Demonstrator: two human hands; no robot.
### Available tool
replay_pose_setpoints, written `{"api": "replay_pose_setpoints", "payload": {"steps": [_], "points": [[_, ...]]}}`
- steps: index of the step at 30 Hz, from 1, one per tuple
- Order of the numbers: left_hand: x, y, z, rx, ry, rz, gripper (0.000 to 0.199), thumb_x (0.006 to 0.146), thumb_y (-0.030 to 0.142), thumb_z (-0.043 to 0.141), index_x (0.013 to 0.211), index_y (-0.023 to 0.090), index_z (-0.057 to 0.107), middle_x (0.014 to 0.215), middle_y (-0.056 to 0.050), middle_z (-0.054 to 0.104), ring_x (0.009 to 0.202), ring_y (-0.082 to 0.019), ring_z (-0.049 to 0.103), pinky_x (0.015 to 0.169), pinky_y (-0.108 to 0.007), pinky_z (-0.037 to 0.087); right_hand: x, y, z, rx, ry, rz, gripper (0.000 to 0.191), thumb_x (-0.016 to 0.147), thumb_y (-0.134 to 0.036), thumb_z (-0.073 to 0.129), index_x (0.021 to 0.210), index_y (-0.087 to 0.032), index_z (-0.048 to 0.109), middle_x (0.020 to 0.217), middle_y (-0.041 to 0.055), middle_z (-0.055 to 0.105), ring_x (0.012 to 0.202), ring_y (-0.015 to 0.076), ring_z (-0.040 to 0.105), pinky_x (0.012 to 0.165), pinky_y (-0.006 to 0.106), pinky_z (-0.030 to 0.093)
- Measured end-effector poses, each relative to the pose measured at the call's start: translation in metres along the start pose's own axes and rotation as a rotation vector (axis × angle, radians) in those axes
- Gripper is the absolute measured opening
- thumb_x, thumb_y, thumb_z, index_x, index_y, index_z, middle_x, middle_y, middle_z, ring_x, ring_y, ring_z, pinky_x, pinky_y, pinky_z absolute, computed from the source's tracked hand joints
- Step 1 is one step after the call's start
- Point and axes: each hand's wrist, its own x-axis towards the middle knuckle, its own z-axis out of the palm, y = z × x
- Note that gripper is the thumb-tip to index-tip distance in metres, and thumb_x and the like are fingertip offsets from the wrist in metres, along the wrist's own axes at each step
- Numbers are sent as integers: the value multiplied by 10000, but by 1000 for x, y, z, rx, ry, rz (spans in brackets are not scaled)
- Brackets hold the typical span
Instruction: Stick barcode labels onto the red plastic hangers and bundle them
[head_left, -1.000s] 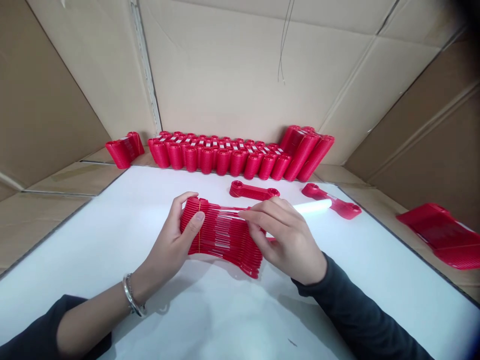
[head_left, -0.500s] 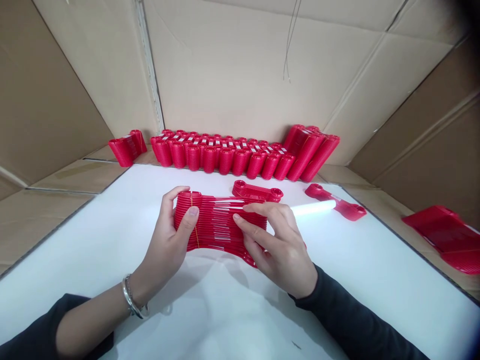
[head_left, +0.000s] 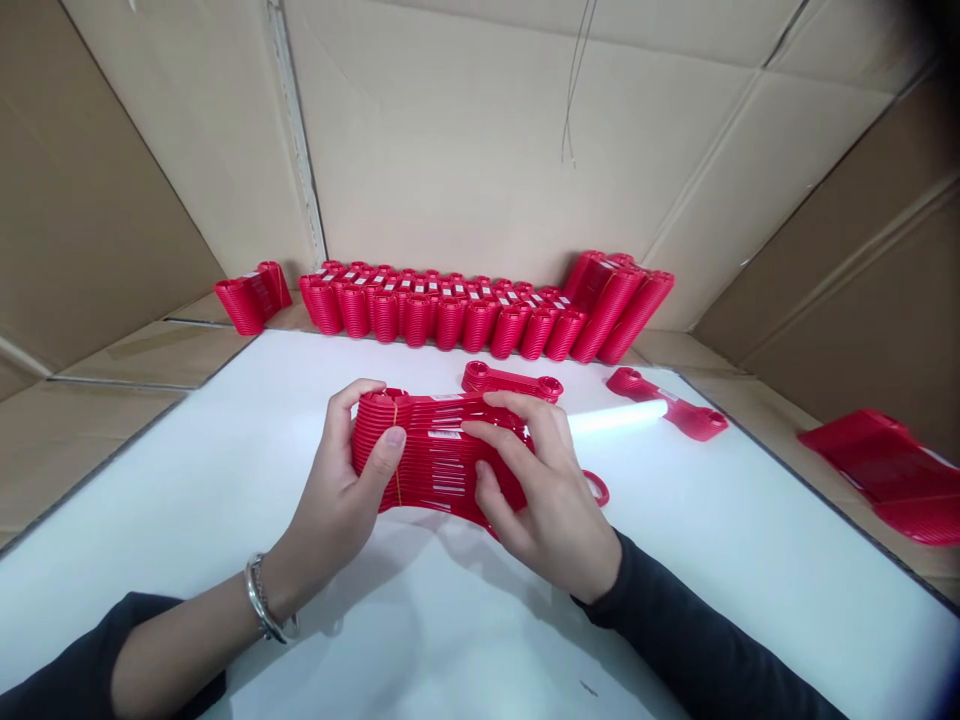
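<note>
A stack of flat red plastic pieces with rounded, holed ends [head_left: 431,450] is tilted above the white table. My left hand [head_left: 345,470] grips its left end, thumb on the near side and fingers behind. A thin tan rubber band circles that end. White label strips show along the pieces' edges, and one piece in the middle bares more of its label. My right hand [head_left: 536,480] lies over the right part with its fingers spread, the fingertips touching the pieces. It hides much of that end. A red ring-shaped end [head_left: 598,488] sticks out beyond my right hand.
A row of upright red bundles [head_left: 446,318] lines the back, with taller bundles [head_left: 626,305] at its right and one bundle [head_left: 253,297] apart at left. Small red stacks [head_left: 514,381] [head_left: 667,403] lie nearer. Another stack [head_left: 885,475] is at far right. Cardboard walls [head_left: 480,150] surround the table.
The stack has shifted slightly right in my left hand. My right fingers have spread and moved over the pieces, which now part near the top, showing a label. A red ring end shows at right.
</note>
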Motion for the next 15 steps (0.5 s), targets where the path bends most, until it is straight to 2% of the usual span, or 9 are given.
{"api": "replay_pose_setpoints", "payload": {"steps": [4, 8, 11, 15], "points": [[-2, 1, 0, 0, -1, 17, 362, 852, 409, 491, 1162, 248, 398, 1112, -48, 536, 878, -172, 574, 680, -264, 524, 0, 0, -1, 10, 55, 24, 231, 796, -146, 508, 1017, -156, 572, 1152, 142, 507, 1071, 273, 453, 864, 465, 429], [-3, 1, 0, -8, -11, 18, 369, 849, 393, 495, 1172, 245, 394, 1138, -58, 535, 893, -186, 580, 670, -273, 524, 0, 1, -2, -23, 130, 27, 206, 801, -140, 503, 974, -183, 606, 1014, 116, 558, 938, 256, 510, 772, 443, 451], [-3, 0, -1, -9, -19, 26, 369, 848, 382, 496, 1175, 246, 392, 1151, -58, 530, 906, -189, 581, 676, -277, 523, 1, 1, -3, -22, 102, -5, 208, 814, -132, 482, 957, -183, 625, 936, 97, 607, 867, 239, 543, 731, 419, 455], [-2, -3, -2, -14, -53, 31, 355, 846, 379, 503, 1160, 251, 398, 1140, -52, 531, 899, -185, 584, 663, -271, 524, 2, 2, -4, 12, 54, -10, 229, 829, -119, 460, 991, -147, 619, 1010, 102, 653, 932, 235, 567, 809, 422, 453]]}}
